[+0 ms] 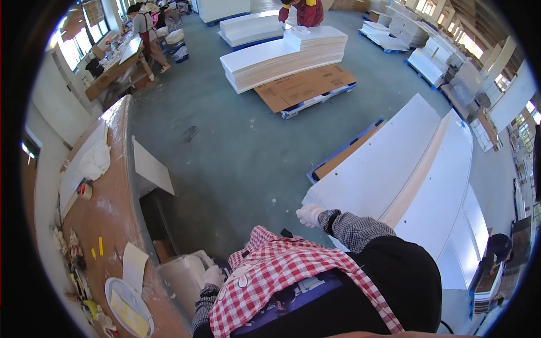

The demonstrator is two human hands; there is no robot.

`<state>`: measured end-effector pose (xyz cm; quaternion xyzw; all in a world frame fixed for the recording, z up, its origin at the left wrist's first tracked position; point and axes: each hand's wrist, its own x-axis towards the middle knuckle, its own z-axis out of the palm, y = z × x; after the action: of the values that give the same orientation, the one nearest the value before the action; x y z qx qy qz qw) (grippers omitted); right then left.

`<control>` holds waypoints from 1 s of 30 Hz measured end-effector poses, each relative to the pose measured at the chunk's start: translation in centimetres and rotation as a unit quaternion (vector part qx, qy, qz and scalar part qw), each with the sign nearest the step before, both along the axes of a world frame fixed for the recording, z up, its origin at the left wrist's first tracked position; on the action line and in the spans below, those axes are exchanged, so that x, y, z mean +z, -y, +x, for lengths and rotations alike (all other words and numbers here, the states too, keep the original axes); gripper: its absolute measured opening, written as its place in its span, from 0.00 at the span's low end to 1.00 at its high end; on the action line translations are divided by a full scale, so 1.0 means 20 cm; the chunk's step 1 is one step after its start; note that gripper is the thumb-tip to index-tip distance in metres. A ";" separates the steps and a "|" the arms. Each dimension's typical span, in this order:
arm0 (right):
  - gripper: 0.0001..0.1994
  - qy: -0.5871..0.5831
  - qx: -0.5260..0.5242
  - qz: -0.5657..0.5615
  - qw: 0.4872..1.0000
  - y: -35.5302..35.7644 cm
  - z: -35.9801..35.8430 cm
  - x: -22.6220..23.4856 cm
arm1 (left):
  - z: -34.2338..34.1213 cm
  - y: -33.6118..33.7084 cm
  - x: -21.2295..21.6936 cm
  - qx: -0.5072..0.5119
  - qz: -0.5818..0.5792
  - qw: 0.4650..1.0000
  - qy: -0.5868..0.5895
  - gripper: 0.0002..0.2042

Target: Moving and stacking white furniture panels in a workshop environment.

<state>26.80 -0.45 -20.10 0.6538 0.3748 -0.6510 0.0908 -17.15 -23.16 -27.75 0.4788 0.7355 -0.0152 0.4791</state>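
Observation:
My right hand [310, 214], in a white glove, is beside the near left corner of a stack of white panels [383, 152]. Its fingers look curled in, and whatever they hold, if anything, is too small to make out. Low by the bench, my left hand [213, 276], also gloved, is next to a pale, translucent plastic-looking container [183, 276]. Its fingers are partly hidden, so its grip is unclear. Checked sleeves cover both forearms, and a red-and-white checked apron [282, 259] lies across my front.
A long brown workbench [110, 208] curves along the left, bearing a white cloth [94, 161], a tape roll [85, 191] and a round white tray [115, 287]. Ahead, stacked white boards [287, 56] rest on a cardboard-topped pallet [307, 87]. A person in red [309, 14] stands behind them.

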 end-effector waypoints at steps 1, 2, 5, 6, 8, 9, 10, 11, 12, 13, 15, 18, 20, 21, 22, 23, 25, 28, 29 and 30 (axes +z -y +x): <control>0.11 0.004 -0.002 0.001 1.000 0.01 0.01 -0.03 | -0.03 0.04 -0.05 -0.184 0.051 0.969 -0.155 0.15; 0.11 0.007 -0.057 -0.010 0.998 0.03 0.06 -0.08 | -0.01 -0.01 -0.03 -0.185 -0.011 0.974 -0.128 0.17; 0.11 0.004 -0.137 -0.034 0.990 0.03 0.11 -0.12 | -0.08 0.02 -0.16 -0.205 -0.129 0.959 -0.144 0.21; 0.12 0.006 -0.170 -0.055 0.984 0.06 0.16 -0.20 | -0.10 -0.02 -0.17 -0.201 -0.120 0.964 -0.127 0.21; 0.12 0.053 -0.182 -0.066 0.980 0.11 0.25 -0.26 | -0.13 -0.14 -0.16 -0.202 -0.104 0.969 -0.097 0.20; 0.12 0.098 -0.157 -0.054 0.981 0.14 0.29 -0.26 | -0.15 -0.21 -0.15 -0.203 -0.095 0.971 -0.083 0.20; 0.13 0.103 -0.239 -0.016 0.965 0.23 0.41 -0.42 | -0.11 -0.36 -0.10 -0.216 -0.083 0.971 -0.064 0.19; 0.13 0.104 -0.241 -0.015 0.965 0.21 0.41 -0.40 | -0.10 -0.44 -0.07 -0.213 -0.075 0.973 -0.050 0.19; 0.13 0.076 -0.242 -0.055 0.966 0.21 0.36 -0.36 | -0.14 -0.47 -0.03 -0.201 -0.074 0.976 -0.039 0.18; 0.14 0.048 -0.252 -0.092 0.962 0.20 0.31 -0.32 | -0.16 -0.55 -0.01 -0.197 -0.069 0.978 -0.028 0.18; 0.16 0.019 -0.274 -0.124 0.954 0.12 0.27 -0.30 | -0.17 -0.80 0.00 -0.260 -0.062 0.961 -0.071 0.16; 0.16 0.024 -0.342 -0.014 0.939 -0.05 0.16 -0.05 | -0.19 -1.12 -0.08 -0.360 -0.015 0.920 -0.155 0.14; 0.16 0.001 -0.359 -0.029 0.933 -0.03 0.18 -0.05 | -0.17 -1.35 -0.14 -0.315 0.029 0.938 -0.141 0.16; 0.16 -0.021 -0.368 -0.045 0.929 -0.02 0.18 -0.06 | -0.17 -1.44 -0.15 -0.261 0.033 0.956 -0.128 0.17; 0.16 0.006 -0.369 -0.019 0.929 -0.03 0.15 -0.02 | -0.12 -1.53 -0.14 -0.265 0.033 0.955 -0.131 0.17; 0.16 -0.001 -0.387 -0.025 0.922 0.00 0.16 -0.05 | -0.05 -1.62 -0.09 -0.249 0.039 0.963 -0.098 0.18; 0.17 0.019 -0.389 -0.034 0.920 0.03 0.15 -0.05 | -0.02 -1.68 -0.10 -0.229 0.045 0.970 -0.071 0.19; 0.17 -0.003 -0.142 0.111 0.984 0.27 0.31 -0.30 | 0.05 -1.67 -0.10 -0.137 0.002 0.990 0.026 0.19; 0.17 -0.007 -0.145 0.110 0.983 0.35 0.33 -0.40 | 0.05 -1.65 -0.05 -0.139 0.001 0.990 0.023 0.19; 0.17 0.066 -0.108 0.127 0.984 0.42 0.34 -0.52 | 0.05 -1.65 -0.01 -0.248 0.017 0.968 -0.022 0.18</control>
<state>33.70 -8.83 -30.45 0.7383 0.3749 -0.5593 -0.0388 -16.19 9.93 -28.01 0.6539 0.6045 -0.1312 0.4356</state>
